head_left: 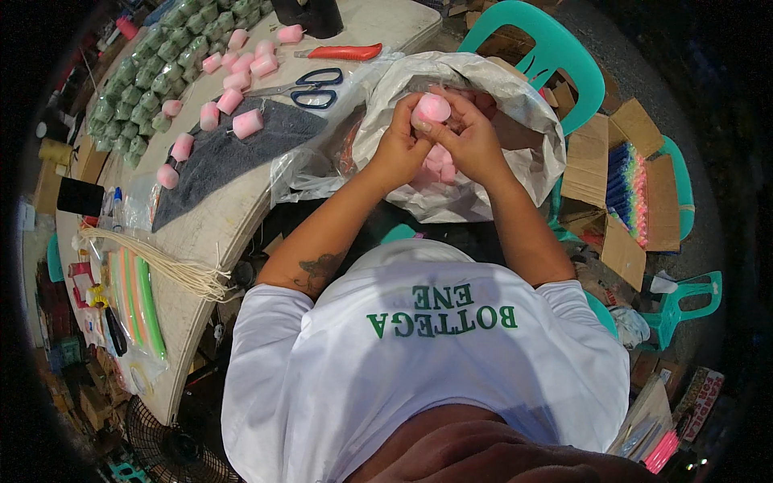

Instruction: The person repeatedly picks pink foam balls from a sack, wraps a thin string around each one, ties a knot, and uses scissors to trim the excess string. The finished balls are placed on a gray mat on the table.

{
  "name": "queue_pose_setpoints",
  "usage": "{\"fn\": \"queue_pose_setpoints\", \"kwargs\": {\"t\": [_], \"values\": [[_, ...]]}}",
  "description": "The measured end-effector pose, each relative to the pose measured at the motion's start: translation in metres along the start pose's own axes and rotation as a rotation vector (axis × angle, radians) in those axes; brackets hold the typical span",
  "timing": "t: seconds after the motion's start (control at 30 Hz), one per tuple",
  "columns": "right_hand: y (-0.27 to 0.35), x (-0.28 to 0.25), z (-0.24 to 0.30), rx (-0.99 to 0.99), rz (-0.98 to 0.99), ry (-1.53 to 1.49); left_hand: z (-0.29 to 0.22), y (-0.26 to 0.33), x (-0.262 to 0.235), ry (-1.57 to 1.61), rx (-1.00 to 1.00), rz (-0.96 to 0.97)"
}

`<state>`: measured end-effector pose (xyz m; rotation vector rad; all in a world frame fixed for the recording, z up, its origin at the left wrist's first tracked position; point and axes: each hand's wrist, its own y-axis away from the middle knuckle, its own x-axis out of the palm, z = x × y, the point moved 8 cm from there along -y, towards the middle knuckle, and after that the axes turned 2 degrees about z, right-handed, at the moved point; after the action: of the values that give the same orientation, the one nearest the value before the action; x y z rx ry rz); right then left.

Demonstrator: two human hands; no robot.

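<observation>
Over the opening of a large white plastic sack (527, 109), both my hands hold one short pink candle (432, 107) with its round end up. My left hand (403, 149) grips its left side, and my right hand (472, 143) closes round the right, thumb against the candle. Below them, more pink pieces (439, 165) lie in the sack, partly covered by my hands. Several loose pink candles (229, 101) are scattered on the table to the left, some on a dark grey cloth (274, 133).
Blue-handled scissors (314, 98) and a red cutter (346, 52) lie on the pale table (233, 189). Rows of green wrapped bundles (153, 88) stand far left, near a bunch of cream cords (161, 262). Right are a teal chair (592, 72) and an open cardboard box (664, 201).
</observation>
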<state>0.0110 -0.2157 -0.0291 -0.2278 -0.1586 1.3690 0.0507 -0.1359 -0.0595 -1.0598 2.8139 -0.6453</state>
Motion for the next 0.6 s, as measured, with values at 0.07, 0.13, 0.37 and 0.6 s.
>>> {"fn": "queue_pose_setpoints", "kwargs": {"t": [0.07, 0.13, 0.37, 0.6], "values": [[-0.002, -0.006, 0.012, 0.048, -0.016, -0.035, -0.009, 0.004, 0.001, 0.034, 0.018, -0.045], [-0.004, -0.032, 0.039, -0.047, -0.189, -0.104, -0.003, 0.006, -0.006, -0.053, -0.028, -0.054], [0.011, -0.068, 0.083, -0.215, -0.193, -0.082, -0.015, 0.006, -0.012, 0.155, -0.231, -0.125], [0.022, 0.003, 0.022, -0.171, -0.048, 0.134, 0.008, 0.006, 0.010, 0.687, -0.283, 0.034]]}}
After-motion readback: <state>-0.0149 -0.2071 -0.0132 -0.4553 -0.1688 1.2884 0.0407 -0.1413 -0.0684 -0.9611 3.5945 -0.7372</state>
